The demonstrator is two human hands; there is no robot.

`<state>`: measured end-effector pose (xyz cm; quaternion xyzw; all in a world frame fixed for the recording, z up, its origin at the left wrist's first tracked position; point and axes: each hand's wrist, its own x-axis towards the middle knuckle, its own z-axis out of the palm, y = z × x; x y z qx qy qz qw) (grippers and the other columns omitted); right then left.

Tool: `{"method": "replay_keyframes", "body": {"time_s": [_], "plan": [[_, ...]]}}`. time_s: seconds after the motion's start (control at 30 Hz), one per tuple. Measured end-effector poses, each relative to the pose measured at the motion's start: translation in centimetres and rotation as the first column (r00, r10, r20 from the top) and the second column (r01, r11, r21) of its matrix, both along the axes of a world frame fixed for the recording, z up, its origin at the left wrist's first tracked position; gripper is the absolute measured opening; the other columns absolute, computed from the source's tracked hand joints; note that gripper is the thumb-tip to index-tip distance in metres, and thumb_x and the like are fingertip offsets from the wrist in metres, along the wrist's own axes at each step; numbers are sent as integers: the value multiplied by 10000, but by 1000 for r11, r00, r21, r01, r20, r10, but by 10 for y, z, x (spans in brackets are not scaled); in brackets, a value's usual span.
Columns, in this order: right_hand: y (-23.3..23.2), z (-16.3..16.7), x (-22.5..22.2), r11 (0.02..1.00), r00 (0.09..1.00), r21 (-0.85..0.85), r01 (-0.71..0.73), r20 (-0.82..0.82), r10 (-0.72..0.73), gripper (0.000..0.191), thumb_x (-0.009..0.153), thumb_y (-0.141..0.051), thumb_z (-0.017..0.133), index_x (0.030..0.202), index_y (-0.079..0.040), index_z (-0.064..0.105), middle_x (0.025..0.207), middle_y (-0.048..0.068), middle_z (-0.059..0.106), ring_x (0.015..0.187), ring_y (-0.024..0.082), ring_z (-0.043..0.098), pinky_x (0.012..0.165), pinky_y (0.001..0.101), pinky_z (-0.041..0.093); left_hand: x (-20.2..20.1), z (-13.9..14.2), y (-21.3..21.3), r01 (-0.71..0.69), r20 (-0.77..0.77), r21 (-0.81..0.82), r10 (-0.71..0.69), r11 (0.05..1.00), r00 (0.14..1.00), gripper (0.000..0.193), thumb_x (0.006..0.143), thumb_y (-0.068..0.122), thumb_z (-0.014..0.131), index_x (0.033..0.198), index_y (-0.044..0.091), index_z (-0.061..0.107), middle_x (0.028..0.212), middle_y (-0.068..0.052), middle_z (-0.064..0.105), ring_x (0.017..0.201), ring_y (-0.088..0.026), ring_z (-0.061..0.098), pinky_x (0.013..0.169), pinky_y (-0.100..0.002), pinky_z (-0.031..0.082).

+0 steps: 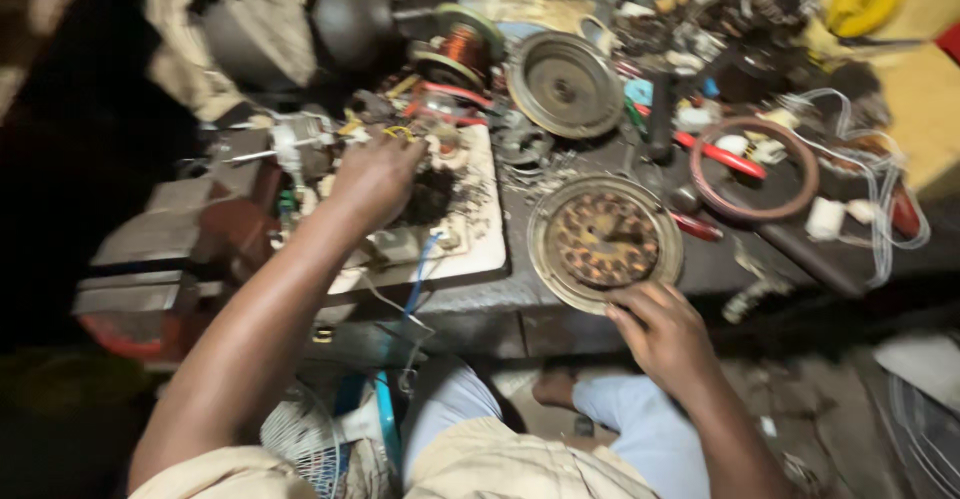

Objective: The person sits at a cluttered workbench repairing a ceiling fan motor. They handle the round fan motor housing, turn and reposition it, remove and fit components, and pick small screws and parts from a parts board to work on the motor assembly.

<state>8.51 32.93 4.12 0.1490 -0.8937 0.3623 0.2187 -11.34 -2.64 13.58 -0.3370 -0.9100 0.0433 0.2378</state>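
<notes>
Here, right hand (662,331) touching near rim of round stator (604,242).

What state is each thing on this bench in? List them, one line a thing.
Left hand: reaching into the clutter on the white board, fingers curled; what it grips is hidden.
Right hand: gripping the near rim of the round motor plate.
Round motor plate: lying flat, copper windings face up.
Grey metal cover: lying apart, hollow side up.
Copper coil: bare, uncovered.
Brown ring: lying flat.
Vise: nothing visibly clamped.
</notes>
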Motion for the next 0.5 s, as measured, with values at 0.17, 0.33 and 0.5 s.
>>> {"method": "replay_keyframes", "body": {"time_s": [0.17,0.33,0.5], "plan": [[-1,-1,7,999,1000,25,27,-2,-27,140,882,-147,746,994,-65,724,961,113,695,937,347,655,812,434,526,49,-6,36,57,71,102,-64,993,995,414,751,135,679,1159,70,666,1142,-154,674,1107,-383,601,884,-524,478],[-18,1,18,986,985,48,162,-61,-159,137,883,-129,733,1007,-71,729,985,115,703,963,355,646,832,443,515,116,-32,96,336,128,382,-409,861,903,630,823,446,764,1264,22,615,1319,-184,596,1261,-392,517,1053,-520,411],[-24,5,24,980,986,110,164,-3,-164,143,907,-136,728,1032,-68,734,993,128,704,973,361,648,864,447,513,132,-71,104,391,118,302,-441,869,890,824,787,562,712,1377,6,569,1445,-206,524,1338,-391,451,1090,-532,352]]}}
